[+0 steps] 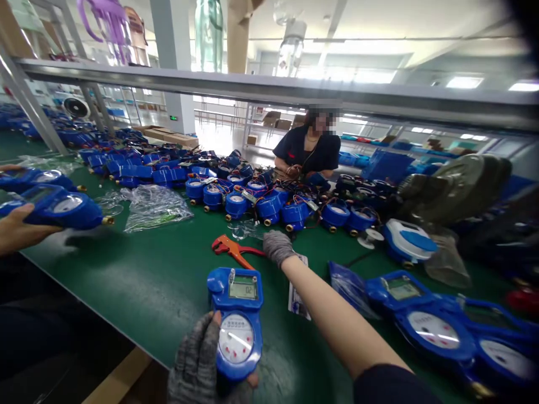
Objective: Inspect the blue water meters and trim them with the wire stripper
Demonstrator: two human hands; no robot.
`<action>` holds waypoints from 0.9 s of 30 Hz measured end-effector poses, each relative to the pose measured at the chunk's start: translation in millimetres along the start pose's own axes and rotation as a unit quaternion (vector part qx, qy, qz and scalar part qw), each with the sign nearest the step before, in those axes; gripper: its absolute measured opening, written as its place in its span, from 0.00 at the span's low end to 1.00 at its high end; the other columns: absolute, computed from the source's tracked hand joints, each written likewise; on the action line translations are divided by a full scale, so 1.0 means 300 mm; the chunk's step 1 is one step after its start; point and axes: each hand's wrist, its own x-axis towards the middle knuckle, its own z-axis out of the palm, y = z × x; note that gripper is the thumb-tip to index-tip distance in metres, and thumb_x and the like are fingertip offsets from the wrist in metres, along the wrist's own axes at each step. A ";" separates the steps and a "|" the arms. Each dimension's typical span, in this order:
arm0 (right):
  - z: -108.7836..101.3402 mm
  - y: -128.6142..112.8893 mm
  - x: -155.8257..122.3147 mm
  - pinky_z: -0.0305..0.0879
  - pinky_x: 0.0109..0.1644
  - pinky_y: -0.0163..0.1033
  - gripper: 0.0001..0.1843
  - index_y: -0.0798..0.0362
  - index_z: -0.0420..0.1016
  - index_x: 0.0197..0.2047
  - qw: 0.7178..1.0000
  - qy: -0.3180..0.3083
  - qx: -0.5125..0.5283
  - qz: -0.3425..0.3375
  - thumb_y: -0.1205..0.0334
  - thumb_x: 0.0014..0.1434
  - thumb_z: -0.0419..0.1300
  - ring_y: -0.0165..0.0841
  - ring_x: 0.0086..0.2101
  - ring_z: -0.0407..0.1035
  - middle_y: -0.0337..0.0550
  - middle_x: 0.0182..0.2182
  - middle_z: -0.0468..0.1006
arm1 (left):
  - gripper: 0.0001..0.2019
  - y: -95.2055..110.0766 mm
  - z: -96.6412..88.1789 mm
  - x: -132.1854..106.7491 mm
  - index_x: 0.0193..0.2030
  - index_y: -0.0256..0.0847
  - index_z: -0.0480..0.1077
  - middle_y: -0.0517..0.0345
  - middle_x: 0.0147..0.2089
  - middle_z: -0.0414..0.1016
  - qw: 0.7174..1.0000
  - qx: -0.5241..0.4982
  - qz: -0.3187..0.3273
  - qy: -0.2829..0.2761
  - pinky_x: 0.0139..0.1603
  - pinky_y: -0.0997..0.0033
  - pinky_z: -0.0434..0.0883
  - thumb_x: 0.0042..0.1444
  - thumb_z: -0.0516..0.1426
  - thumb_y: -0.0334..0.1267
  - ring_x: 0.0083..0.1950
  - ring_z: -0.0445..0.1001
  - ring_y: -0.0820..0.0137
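Observation:
My left hand (197, 359), in a grey knit glove, grips a blue water meter (236, 320) with a small screen and a round dial, held near the green table's front edge. My right hand (277, 247), also gloved, reaches forward with the arm stretched out and closes on the handle end of orange pliers (229, 248) lying on the table. A white label sheet (297, 300) lies under my right forearm.
Many blue meters (269, 205) crowd the far side of the green table (138, 280), more at right (425, 322). Clear plastic bags (154, 207) lie at left. Another person's hand (17, 230) holds a meter at far left. A seated person (309, 148) works opposite.

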 end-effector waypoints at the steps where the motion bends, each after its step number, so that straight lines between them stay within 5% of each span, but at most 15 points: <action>1: -0.017 0.013 -0.030 0.64 0.53 0.50 0.12 0.59 0.74 0.47 1.000 0.013 0.014 0.004 0.61 0.64 0.57 0.41 0.46 0.71 0.54 0.44 0.76 | 0.41 -0.004 -0.013 0.007 0.69 0.43 0.46 0.37 0.62 0.58 1.000 -0.014 0.002 -0.001 0.54 0.42 0.72 0.55 0.57 0.57 0.60 0.63 0.47; 9: -0.170 0.022 -0.327 0.69 0.43 0.42 0.20 0.55 0.68 0.58 0.961 0.129 0.244 0.012 0.62 0.64 0.51 0.38 0.39 0.72 0.50 0.41 0.77 | 0.21 0.017 -0.083 0.056 0.62 0.48 0.57 0.48 0.61 0.61 0.983 -0.177 -0.023 0.039 0.60 0.46 0.68 0.63 0.52 0.41 0.62 0.63 0.56; 11: -0.178 -0.042 -0.457 0.70 0.37 0.38 0.19 0.55 0.70 0.55 0.896 0.131 0.424 -0.019 0.58 0.64 0.53 0.34 0.34 0.72 0.48 0.39 0.77 | 0.19 0.046 -0.118 0.067 0.61 0.48 0.60 0.50 0.59 0.65 0.965 -0.247 -0.080 0.038 0.60 0.48 0.68 0.64 0.52 0.43 0.59 0.66 0.57; 13: -0.171 -0.130 -0.607 0.69 0.32 0.36 0.18 0.53 0.72 0.52 0.778 0.099 0.619 -0.048 0.55 0.61 0.60 0.32 0.30 0.71 0.45 0.36 0.77 | 0.19 0.080 -0.162 0.084 0.60 0.48 0.61 0.52 0.58 0.68 0.924 -0.352 -0.149 0.029 0.57 0.53 0.71 0.64 0.52 0.46 0.56 0.70 0.60; 14: -0.166 -0.176 -0.681 0.69 0.31 0.36 0.16 0.50 0.72 0.51 0.741 0.078 0.664 -0.054 0.55 0.61 0.61 0.31 0.28 0.70 0.43 0.35 0.77 | 0.19 0.096 -0.183 0.095 0.60 0.48 0.62 0.53 0.57 0.69 0.895 -0.409 -0.178 0.021 0.55 0.57 0.73 0.64 0.52 0.46 0.54 0.72 0.61; 15: -0.160 -0.218 -0.750 0.70 0.30 0.36 0.14 0.49 0.73 0.49 0.735 0.056 0.672 -0.068 0.56 0.62 0.60 0.30 0.27 0.70 0.41 0.34 0.77 | 0.18 0.108 -0.202 0.108 0.59 0.47 0.63 0.53 0.55 0.72 0.865 -0.461 -0.199 0.015 0.54 0.61 0.74 0.64 0.54 0.46 0.52 0.73 0.63; 18: -0.153 -0.302 -0.885 0.73 0.43 0.41 0.14 0.46 0.74 0.50 0.831 0.135 0.508 -0.184 0.63 0.61 0.60 0.36 0.41 0.74 0.45 0.44 0.77 | 0.14 0.118 -0.238 0.141 0.51 0.43 0.69 0.56 0.48 0.77 0.804 -0.550 -0.226 -0.009 0.50 0.71 0.74 0.60 0.60 0.43 0.48 0.76 0.68; 20: -0.156 -0.316 -0.909 0.70 0.52 0.46 0.22 0.46 0.72 0.55 0.868 0.214 0.354 -0.274 0.65 0.57 0.63 0.41 0.52 0.68 0.48 0.56 0.70 | 0.11 0.102 -0.246 0.153 0.47 0.41 0.71 0.56 0.44 0.78 0.780 -0.577 -0.236 -0.054 0.47 0.74 0.74 0.58 0.61 0.41 0.45 0.77 0.69; 23: -0.164 -0.306 -0.885 0.69 0.54 0.47 0.27 0.49 0.67 0.60 0.870 0.221 0.256 -0.360 0.64 0.57 0.63 0.41 0.54 0.66 0.51 0.58 0.68 | 0.11 0.071 -0.247 0.157 0.45 0.39 0.73 0.55 0.43 0.78 0.754 -0.600 -0.242 -0.116 0.41 0.76 0.74 0.57 0.63 0.39 0.42 0.78 0.69; 27: -0.159 -0.308 -0.845 0.71 0.52 0.51 0.26 0.54 0.66 0.60 0.869 0.237 0.191 -0.391 0.61 0.58 0.63 0.43 0.50 0.68 0.53 0.53 0.72 | 0.12 0.057 -0.235 0.151 0.46 0.39 0.71 0.56 0.43 0.77 0.730 -0.620 -0.268 -0.109 0.40 0.77 0.74 0.57 0.62 0.38 0.40 0.77 0.71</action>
